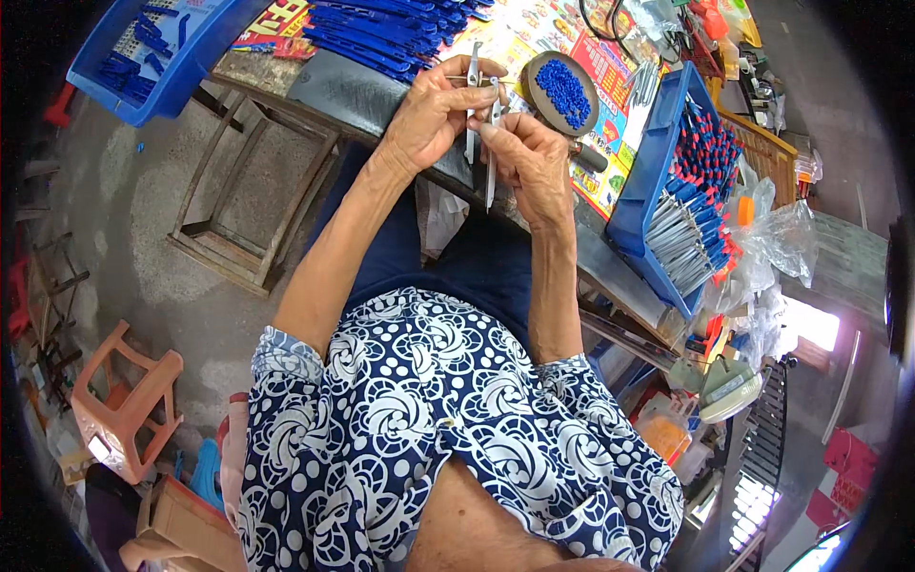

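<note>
— Holding what, exactly, over that table?

— I am gripping a thin metal compass (474,95) with my left hand (431,112), fingers curled shut around its upper legs, and my right hand (530,164) is pinching a second metal leg (492,157) between thumb and fingertips, so both hands are closing on metal parts just beside each other, above the near edge of the worktable (381,95)

— And what is lying on the surface around them?

— Just beyond my hands a round dish (560,92) is sitting, holding small blue plastic pieces. Colourful printed paper (610,76) is covering the tabletop under it. To my right a blue bin (667,191) is holding rows of finished compasses with blue and red ends, and clear plastic bags (772,238) are bunching up beside it. Farther back a heap of blue plastic strips (381,29) is lying on the table, and another blue tray (152,57) is resting off to the left with a few blue bits in it

— What about the room?

— I am sitting with my patterned blue-and-white shirt (448,419) filling the lower view. A bare concrete floor (143,248) is showing to my left, where a wooden stool frame (248,191) is standing by the table and an orange plastic stool (124,400) is standing nearer to me. Daylight is coming in low on the right, though I cannot tell what is out there
</note>
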The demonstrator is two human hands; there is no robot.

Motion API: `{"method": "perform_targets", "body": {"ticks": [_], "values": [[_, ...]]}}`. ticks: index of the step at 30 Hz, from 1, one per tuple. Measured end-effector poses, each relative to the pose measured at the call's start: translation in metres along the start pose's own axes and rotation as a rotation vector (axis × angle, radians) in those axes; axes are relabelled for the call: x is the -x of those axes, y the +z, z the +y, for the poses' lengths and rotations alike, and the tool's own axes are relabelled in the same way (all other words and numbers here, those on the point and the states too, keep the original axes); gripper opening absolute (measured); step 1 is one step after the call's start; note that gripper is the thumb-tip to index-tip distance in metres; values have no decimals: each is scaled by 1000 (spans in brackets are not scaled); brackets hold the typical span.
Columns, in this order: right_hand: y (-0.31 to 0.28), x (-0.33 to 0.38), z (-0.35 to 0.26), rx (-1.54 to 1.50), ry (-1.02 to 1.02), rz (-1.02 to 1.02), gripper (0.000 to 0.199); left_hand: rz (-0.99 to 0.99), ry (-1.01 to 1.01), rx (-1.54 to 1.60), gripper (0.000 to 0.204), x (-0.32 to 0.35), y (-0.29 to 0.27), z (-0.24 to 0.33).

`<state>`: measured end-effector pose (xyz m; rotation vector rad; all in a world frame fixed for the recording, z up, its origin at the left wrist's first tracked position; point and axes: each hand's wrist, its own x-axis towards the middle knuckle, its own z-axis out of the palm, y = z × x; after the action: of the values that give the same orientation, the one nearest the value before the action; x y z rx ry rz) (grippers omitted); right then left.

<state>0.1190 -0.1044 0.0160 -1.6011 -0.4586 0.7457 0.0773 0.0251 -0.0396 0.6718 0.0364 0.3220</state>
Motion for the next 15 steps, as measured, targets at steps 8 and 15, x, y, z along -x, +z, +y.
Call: {"method": "perform_targets", "body": {"ticks": [8, 15], "values": [[-11, 5, 11, -155, 62, -68, 14, -34, 4, 42, 26, -3, -2, -3], [-19, 5, 17, -406, 73, -114, 17, -20, -7, 152, 23, -6, -2, -4]]}}
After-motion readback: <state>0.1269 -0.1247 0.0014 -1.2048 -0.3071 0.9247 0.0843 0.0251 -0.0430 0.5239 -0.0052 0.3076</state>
